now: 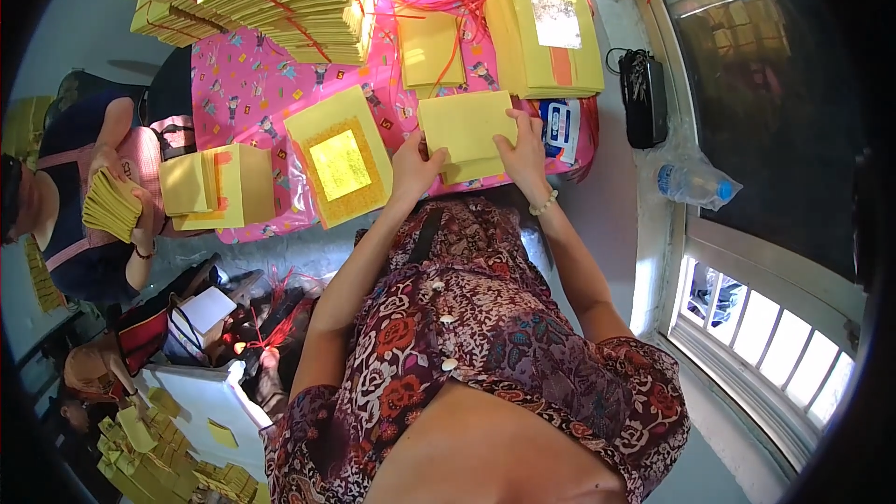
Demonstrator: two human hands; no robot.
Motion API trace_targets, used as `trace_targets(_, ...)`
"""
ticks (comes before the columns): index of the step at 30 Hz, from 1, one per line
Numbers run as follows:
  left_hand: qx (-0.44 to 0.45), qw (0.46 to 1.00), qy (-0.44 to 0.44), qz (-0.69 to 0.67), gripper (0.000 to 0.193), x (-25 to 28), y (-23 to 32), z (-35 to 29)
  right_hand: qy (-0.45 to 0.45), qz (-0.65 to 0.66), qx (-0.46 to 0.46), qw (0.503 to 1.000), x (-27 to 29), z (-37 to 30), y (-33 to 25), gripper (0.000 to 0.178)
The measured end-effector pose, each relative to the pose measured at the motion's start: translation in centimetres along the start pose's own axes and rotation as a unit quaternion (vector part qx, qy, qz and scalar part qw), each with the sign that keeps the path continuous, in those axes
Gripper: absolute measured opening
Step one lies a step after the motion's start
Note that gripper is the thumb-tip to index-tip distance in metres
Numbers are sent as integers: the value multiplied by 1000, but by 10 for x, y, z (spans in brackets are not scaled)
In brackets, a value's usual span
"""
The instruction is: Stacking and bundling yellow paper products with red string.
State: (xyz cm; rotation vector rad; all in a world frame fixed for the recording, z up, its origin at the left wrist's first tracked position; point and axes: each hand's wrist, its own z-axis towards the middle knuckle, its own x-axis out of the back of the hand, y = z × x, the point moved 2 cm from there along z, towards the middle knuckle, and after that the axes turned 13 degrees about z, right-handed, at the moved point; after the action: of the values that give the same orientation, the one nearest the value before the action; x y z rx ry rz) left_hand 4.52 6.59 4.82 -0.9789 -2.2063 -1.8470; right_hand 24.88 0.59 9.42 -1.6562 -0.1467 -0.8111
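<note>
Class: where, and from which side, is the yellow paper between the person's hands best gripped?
Probably at its left and right edges, from the near side: the yellow paper is a broad rectangle, and the left hand and right hand hold those edges.

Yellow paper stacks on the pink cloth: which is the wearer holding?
The plain yellow one, left hand at its left edge, right hand at its right; neither hand holds another.
</note>
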Motion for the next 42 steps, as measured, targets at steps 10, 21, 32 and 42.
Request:
trace_targets(10,-58,978,119,160,78,-15,-34,7,-14,74,-28,997,-17,14,101,64)
trace_targets(21,118,993,-12,8,75,-15,5,-7,-146,307,-175,924,2,17,85,43)
trace_targets(32,53,959,45,-273,47,58,22,-16,-119,294,-2,948,-1,21,-41,44)
trace_targets(42,174,915,139,-335,44,105,-81,-55,-249,200,15,948,-134,22,-40,61)
